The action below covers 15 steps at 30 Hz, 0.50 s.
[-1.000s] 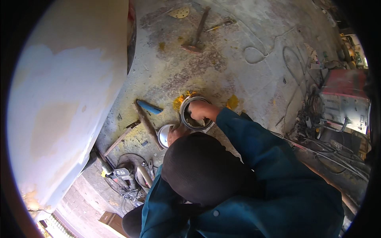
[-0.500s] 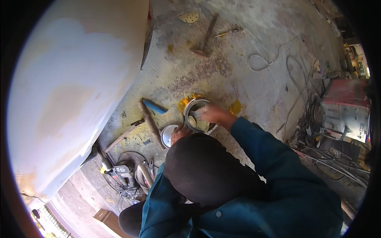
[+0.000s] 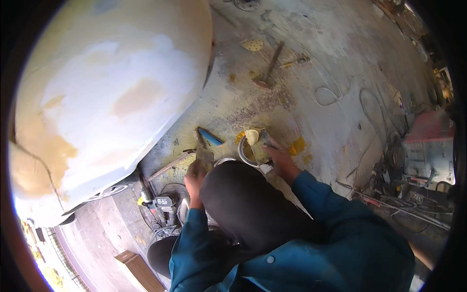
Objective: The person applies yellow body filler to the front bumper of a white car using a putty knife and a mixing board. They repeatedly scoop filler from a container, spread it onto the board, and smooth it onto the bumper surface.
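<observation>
My right hand point(image 3: 283, 160) is closed on a flat putty spreader point(image 3: 260, 150) held over the round tin point(image 3: 242, 155). A lump of cream-coloured putty point(image 3: 251, 136) sits at the spreader's far left edge. My left hand point(image 3: 194, 179) grips a flat, squarish spreader plate point(image 3: 205, 155), greyish-yellow and smeared, just left of my raised knee. Between the hands, the rim of a round metal lid point(image 3: 224, 160) shows, mostly hidden by the knee. The spreader covers part of the tin's mouth.
A large curved panel point(image 3: 146, 58) with white and tan patches fills the left. On the floor lie a blue-handled tool point(image 3: 210, 136), a hammer point(image 3: 269, 68), a perforated sanding disc point(image 3: 252, 45) and a power tool point(image 3: 165, 203). A red-topped machine point(image 3: 430, 129) with cables stands right.
My right hand has come up from inside the tin, bringing putty on the spreader. My left hand has left the lid, moved left and now holds a flat plate. The view has shifted.
</observation>
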Tool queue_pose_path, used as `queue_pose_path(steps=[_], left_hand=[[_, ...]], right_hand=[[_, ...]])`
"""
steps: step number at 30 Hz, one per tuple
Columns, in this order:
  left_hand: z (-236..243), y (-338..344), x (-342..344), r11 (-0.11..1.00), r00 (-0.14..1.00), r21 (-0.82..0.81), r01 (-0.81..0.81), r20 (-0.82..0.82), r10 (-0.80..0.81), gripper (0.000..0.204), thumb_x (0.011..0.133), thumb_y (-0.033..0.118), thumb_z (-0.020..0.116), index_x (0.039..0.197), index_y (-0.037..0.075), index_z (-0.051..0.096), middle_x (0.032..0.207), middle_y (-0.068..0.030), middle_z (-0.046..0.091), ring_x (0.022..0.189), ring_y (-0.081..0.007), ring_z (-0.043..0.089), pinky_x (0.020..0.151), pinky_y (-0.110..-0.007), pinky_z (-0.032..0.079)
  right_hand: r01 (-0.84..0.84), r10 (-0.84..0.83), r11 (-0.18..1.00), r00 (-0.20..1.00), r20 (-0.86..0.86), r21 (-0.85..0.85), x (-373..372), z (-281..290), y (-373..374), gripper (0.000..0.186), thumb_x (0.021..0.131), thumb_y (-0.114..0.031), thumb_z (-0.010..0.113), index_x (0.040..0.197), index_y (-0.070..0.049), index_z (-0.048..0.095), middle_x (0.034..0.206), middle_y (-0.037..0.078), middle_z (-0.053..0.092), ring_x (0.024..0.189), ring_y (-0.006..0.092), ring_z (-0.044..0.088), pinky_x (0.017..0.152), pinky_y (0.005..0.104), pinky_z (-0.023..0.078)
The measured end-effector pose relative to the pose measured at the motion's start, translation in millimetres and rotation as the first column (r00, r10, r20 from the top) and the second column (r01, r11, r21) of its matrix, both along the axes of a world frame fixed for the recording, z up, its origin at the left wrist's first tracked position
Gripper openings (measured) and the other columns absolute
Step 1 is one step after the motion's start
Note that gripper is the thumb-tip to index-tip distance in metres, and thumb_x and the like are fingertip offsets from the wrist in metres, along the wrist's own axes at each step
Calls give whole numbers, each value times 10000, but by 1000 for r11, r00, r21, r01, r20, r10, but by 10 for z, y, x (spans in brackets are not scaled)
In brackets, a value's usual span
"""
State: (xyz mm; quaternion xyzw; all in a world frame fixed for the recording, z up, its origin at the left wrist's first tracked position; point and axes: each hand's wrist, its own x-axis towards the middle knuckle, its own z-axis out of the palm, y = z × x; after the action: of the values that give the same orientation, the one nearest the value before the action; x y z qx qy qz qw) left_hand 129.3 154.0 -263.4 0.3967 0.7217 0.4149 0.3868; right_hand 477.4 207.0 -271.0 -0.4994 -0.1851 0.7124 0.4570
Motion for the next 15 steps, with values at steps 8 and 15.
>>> queue_pose_path(steps=[8, 15], left_hand=[[1851, -145, -60, 882, 865, 345, -322, 485, 126, 390, 1023, -61, 674, 1393, -27, 555, 1162, -147, 799, 950, -160, 763, 806, -287, 612], [2909, -582, 564, 790, 621, 443, -423, 777, -103, 358, 1003, -53, 752, 1344, -28, 644, 1219, -130, 788, 1099, -197, 769, 1051, -338, 595]], right_hand=[[-118, 14, 824, 982, 189, 554, -253, 2032, 421, 454, 1158, -83, 646, 1599, 23, 634, 1423, 73, 748, 1264, 133, 676, 1108, 318, 547], [-353, 13, 295, 931, 366, 888, -833, 3209, 101, 341, 1169, -48, 638, 1495, -32, 735, 1380, 103, 770, 1214, 166, 706, 1042, 334, 576]])
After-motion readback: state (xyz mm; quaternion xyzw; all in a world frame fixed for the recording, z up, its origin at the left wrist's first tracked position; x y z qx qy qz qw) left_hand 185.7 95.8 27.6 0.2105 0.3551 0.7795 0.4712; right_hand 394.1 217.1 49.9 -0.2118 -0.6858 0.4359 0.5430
